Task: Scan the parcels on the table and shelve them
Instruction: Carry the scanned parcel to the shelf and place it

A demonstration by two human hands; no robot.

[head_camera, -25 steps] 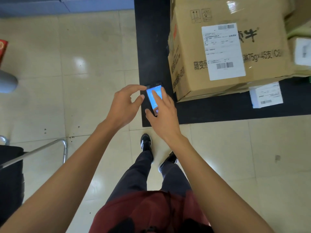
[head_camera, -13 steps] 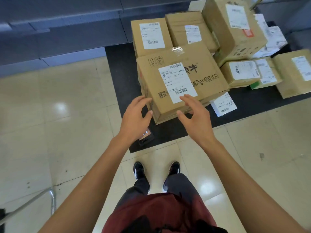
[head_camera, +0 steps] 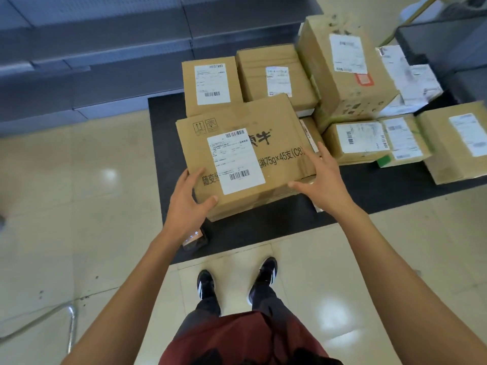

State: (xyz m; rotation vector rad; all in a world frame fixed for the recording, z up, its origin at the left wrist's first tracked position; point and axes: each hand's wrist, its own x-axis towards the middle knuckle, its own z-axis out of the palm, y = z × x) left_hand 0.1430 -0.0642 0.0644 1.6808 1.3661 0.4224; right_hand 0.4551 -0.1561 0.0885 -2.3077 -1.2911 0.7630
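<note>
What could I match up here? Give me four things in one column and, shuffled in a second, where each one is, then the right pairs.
Things
1. left hand
2. right hand
3. phone
4. green tape

Places
A. on the black mat, under the left wrist
B. at the big box's right near corner
C. at the foot of the small boxes to the right
D. at the big box's left near corner

Pairs: 1-D, 2-B, 3-A, 4-C
</note>
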